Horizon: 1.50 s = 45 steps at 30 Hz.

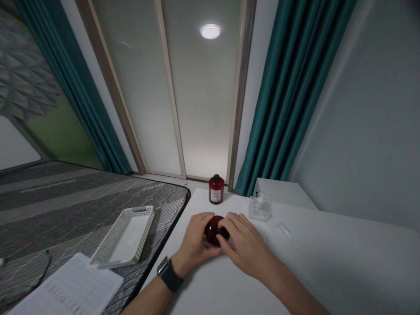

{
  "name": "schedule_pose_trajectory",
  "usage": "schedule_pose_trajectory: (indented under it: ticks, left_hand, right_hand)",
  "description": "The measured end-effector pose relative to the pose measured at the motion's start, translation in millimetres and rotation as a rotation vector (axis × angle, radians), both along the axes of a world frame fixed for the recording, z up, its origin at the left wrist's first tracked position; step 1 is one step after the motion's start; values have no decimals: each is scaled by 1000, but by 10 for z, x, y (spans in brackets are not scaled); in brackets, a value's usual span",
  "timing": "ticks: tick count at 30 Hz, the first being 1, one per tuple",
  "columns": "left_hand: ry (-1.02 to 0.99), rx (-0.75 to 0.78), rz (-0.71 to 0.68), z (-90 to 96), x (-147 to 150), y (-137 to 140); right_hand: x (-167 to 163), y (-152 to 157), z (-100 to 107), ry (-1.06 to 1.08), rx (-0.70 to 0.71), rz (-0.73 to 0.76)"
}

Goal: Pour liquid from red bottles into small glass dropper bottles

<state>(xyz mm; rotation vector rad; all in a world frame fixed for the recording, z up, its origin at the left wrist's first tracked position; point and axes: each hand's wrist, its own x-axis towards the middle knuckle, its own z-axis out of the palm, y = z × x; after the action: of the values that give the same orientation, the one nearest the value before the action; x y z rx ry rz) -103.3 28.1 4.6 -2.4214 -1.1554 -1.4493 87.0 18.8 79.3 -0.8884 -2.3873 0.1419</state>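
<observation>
Over the white table, a dark red-brown bottle [212, 228] is tilted with its black cap [223, 233] toward the right. My left hand [196, 236] is wrapped round the bottle's body. The fingers of my right hand [241, 243] close on the black cap. Beyond my hands, a second red-brown bottle [216, 190] with a white label and black cap stands upright near the table's far edge. A clear bottle [260, 207] sits to the right, with a thin clear pump tube [288, 234] lying near it.
A white perforated basket [149, 221] and printed papers [70, 286] lie on the grey striped mattress [98, 192] to the left. The white table [328, 258] extends right to the wall. Behind it are a white box-like cabinet [284, 191], sliding glass doors [203, 109] and teal curtains [288, 87].
</observation>
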Motion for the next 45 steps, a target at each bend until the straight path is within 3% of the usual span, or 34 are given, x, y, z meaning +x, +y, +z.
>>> schedule_pose_trajectory:
  ticks: [6, 12, 16, 31, 39, 45]
  left_hand:
    - [-23, -16, -26, 31, 11, -12]
    - [5, -19, -37, -1, 2, -2]
    - [-4, -25, -33, -21, 4, 2]
    - [-4, -101, -76, 48, 28, -40]
    - [-30, -81, -150, 52, 49, -35]
    - [-37, -118, -161, 64, 70, -54]
  right_hand:
    - [14, -40, 45, 17, -61, 137]
    - [25, 2, 41, -40, -10, 8]
    - [36, 0, 84, -104, 44, 44]
    - [167, -114, 171, 22, -108, 110]
    - [532, -60, -56, 216, 101, -3]
    - [759, -24, -328, 278, 156, -88]
